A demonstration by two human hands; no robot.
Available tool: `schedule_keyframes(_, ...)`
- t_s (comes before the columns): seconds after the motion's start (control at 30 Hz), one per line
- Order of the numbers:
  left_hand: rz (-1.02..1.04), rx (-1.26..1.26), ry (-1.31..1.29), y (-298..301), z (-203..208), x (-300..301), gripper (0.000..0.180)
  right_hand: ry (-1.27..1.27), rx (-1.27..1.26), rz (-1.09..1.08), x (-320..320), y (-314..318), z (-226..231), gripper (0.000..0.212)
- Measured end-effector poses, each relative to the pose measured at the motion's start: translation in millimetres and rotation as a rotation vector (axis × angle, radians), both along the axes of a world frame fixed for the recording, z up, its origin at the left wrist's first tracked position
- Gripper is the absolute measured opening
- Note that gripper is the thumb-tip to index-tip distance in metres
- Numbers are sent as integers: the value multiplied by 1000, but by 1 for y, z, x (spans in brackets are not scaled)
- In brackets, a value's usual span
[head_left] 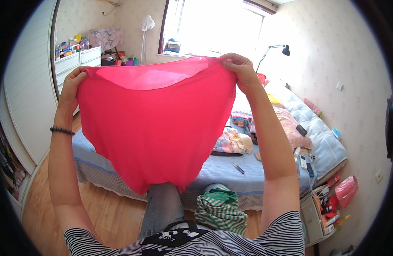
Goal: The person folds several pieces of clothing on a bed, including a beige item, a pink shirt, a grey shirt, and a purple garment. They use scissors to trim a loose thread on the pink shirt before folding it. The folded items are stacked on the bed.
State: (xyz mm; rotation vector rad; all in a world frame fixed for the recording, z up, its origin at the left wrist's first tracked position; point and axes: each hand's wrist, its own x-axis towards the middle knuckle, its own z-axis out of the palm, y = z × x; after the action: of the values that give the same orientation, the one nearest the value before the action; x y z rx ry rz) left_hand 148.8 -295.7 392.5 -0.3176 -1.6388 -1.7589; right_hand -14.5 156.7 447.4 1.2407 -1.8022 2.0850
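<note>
A pair of bright pink-red underpants (156, 128) hangs spread out in front of me. Its waistband is stretched wide, with the paler inside showing along the top. At one end of the waistband my left hand (75, 83) pinches the cloth between thumb and fingers; a dark bead bracelet circles that wrist. My right hand (239, 70) grips the other end, a little higher. Below, over my knee, lies a crumpled green-and-white striped garment (222, 209), touched by neither hand. The underpants hide much of the bed behind them.
The bed (119, 170) has a blue cover. Folded clothes (232, 141), a pen-like tool (238, 168) and a pink pillow (290, 123) lie on it. A cluttered bedside cabinet (311, 213) stands at right, white drawers (90, 55) at back left, a sliding wardrobe door (26, 85) at left.
</note>
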Motion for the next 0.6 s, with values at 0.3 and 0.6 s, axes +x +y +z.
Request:
schedule_keyframes(0.3,270,-317,-124,-17,9,15,9,34,26,-131,-16,14,1,14)
schedule_keyframes(0.6,-96,-366,-248,-28,14,32,23,45,123,-16,-28,19,-1,16)
